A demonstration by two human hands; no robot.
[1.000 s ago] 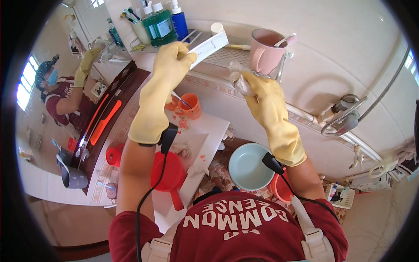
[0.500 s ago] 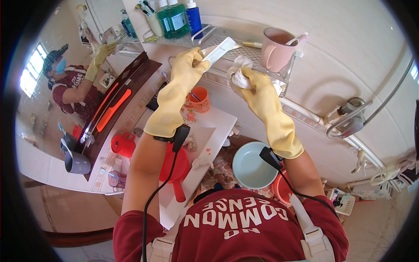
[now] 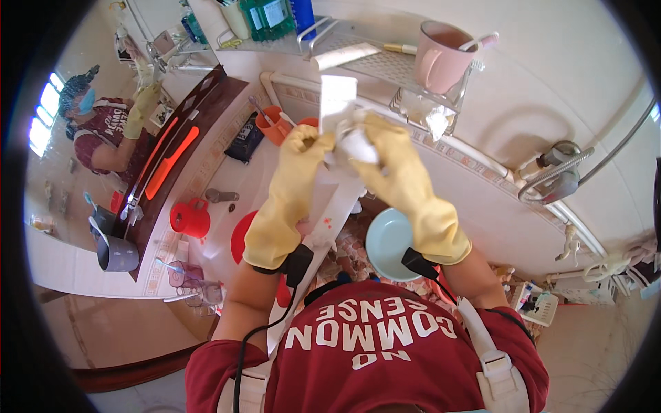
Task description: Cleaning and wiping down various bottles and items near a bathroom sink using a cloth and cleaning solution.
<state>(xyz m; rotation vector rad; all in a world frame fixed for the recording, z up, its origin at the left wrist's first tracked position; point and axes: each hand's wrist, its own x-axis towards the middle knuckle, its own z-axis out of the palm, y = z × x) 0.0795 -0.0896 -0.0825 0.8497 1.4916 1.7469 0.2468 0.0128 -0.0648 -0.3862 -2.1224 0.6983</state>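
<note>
Both my hands, in yellow rubber gloves, are together in front of the metal wall shelf [image 3: 392,65]. My left hand [image 3: 292,186] is closed on the lower edge of a flat white packet or tube [image 3: 339,93], held upright. My right hand [image 3: 396,172] grips a white cloth [image 3: 358,146] pressed against that packet's lower part; motion blurs the contact. Another whitish tube [image 3: 345,55] lies on the shelf just above. To its right on the shelf stands a pink mug [image 3: 441,62] with a toothbrush [image 3: 476,43] in it.
Green bottles [image 3: 270,17] stand on the glass shelf at upper left. Below are orange cups [image 3: 274,125], a red mug [image 3: 191,217] and the white counter [image 3: 227,237]. A pale blue basin [image 3: 387,244] sits lower down. A shower fitting [image 3: 561,172] juts from the right wall.
Both hands have come down from the shelf and closer together. The packet now stands upright, with the cloth brought against it. The view has shifted slightly.
</note>
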